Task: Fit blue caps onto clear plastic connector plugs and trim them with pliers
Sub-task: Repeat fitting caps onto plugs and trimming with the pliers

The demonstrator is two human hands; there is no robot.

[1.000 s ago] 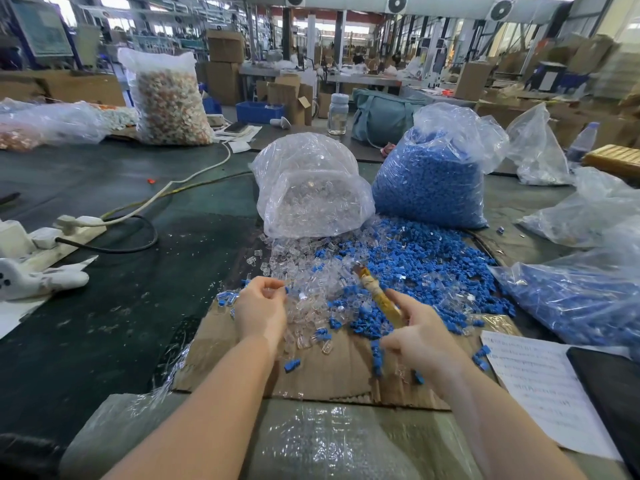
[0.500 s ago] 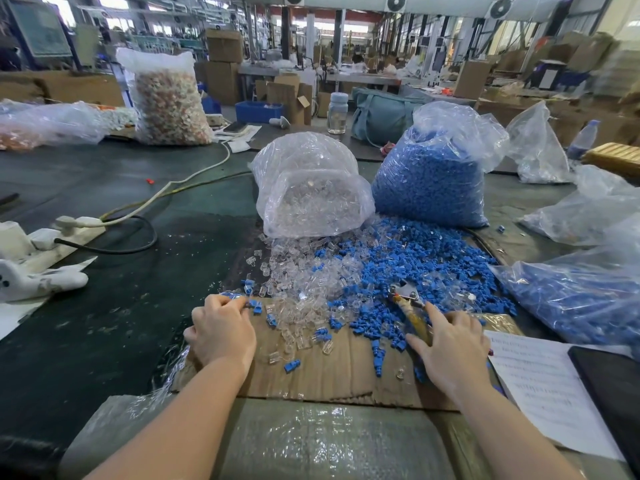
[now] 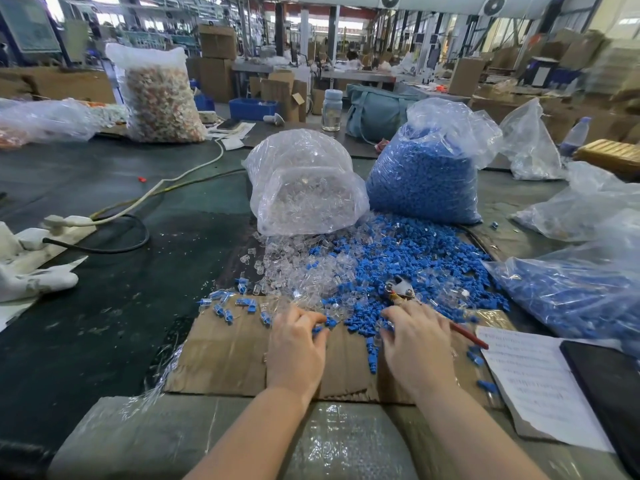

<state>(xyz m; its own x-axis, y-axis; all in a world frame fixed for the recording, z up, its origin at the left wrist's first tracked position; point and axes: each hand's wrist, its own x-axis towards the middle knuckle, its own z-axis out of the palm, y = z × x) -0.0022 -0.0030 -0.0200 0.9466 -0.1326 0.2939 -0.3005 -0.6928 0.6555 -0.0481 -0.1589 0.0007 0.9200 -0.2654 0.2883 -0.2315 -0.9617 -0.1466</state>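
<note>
Both hands are reaching onto the cardboard (image 3: 221,355): left hand (image 3: 294,344) is curling over a blue cap (image 3: 330,322), right hand (image 3: 415,341) spread over caps, pliers (image 3: 398,289) lying beyond it. Whether either is holding anything, I cannot tell. Better to be picking one clear plug (image 3: 304,271) from the pile beyond the cardboard's far edge and seating the cap squarely before trimming.

Two bare forearms enter from the lower edge, with no sleeve, cuff or glove on any part of them that shows. The left hand (image 3: 296,344) and the right hand (image 3: 417,344) carry no ring, watch or wristband as far as the backs of the hands and wrists show. The fingers (image 3: 304,315) look to have short, unpainted nails, though the tips are too small and partly hidden to be sure.
</note>
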